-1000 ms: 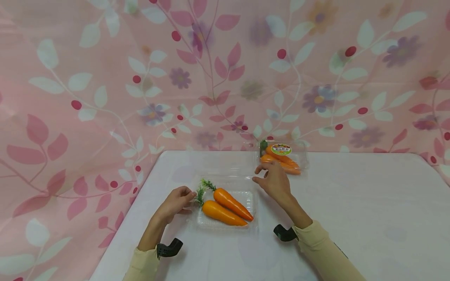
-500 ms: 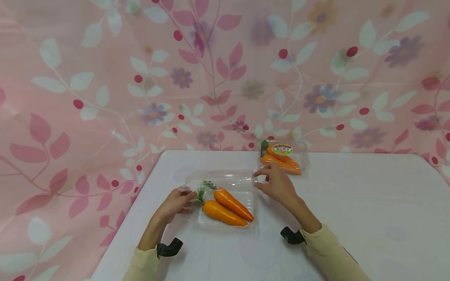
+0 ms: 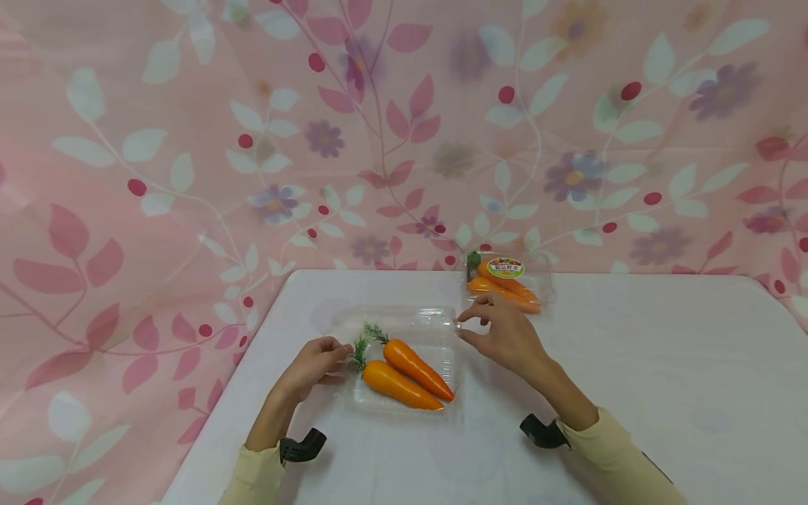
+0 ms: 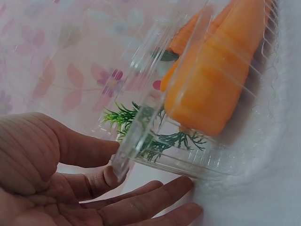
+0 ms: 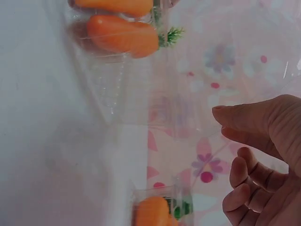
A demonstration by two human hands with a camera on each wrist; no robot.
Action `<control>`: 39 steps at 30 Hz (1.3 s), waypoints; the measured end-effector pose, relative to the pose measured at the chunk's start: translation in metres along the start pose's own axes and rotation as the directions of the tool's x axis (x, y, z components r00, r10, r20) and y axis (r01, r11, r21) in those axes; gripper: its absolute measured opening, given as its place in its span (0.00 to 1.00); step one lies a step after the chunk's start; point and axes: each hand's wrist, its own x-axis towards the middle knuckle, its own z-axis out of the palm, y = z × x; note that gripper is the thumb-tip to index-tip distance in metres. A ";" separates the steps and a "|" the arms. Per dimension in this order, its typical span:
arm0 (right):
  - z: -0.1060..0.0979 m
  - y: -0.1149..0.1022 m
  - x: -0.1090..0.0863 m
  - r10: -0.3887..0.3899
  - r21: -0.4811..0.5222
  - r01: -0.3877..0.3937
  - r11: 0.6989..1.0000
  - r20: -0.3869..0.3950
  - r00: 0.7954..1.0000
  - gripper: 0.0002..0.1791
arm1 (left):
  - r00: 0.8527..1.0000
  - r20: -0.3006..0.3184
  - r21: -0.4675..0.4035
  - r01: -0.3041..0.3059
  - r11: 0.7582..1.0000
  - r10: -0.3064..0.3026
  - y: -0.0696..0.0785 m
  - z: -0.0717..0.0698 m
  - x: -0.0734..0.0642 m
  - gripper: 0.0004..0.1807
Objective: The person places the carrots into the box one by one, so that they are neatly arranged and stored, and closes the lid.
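Two orange carrots (image 3: 418,368) with feathery green tops (image 3: 361,352) lie in a clear plastic clamshell box (image 3: 379,405) in the head view, tips toward the right. Its clear lid (image 3: 404,317) stands raised along the far side. My left hand (image 3: 317,365) is at the box's left side; in the left wrist view its thumb and index finger pinch the clear rim (image 4: 136,132), other fingers stretched beneath. My right hand (image 3: 508,337) has thumb and index finger at the lid's right corner, pinching its edge. In the right wrist view its other fingers (image 5: 237,197) are curled.
Behind my right hand, a second clear clamshell box (image 3: 544,284) holds more carrots and bears an oval label (image 3: 505,268). A white cloth covers the table (image 3: 656,393). A pink floral curtain (image 3: 404,140) hangs along the table's far edge.
My right forearm has swung outward to the right while its fingertips stay near the lid's corner. The lid shows more upright than a second ago. My left hand has hardly moved.
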 end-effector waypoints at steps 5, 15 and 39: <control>-0.009 -0.007 -0.005 -0.065 0.022 0.065 0.998 -0.006 0.998 0.10 | 1.000 0.000 -0.007 0.012 1.000 -0.012 0.000 -0.002 -0.001 0.15; -0.026 -0.011 -0.018 -0.249 0.081 0.243 0.967 0.088 0.964 0.11 | 0.999 0.044 -0.051 -0.029 0.998 0.032 -0.001 -0.004 -0.003 0.18; -0.021 -0.003 -0.047 -0.207 0.180 0.168 0.969 0.230 0.951 0.08 | 0.992 0.127 -0.063 0.017 0.998 -0.009 -0.007 -0.012 -0.034 0.42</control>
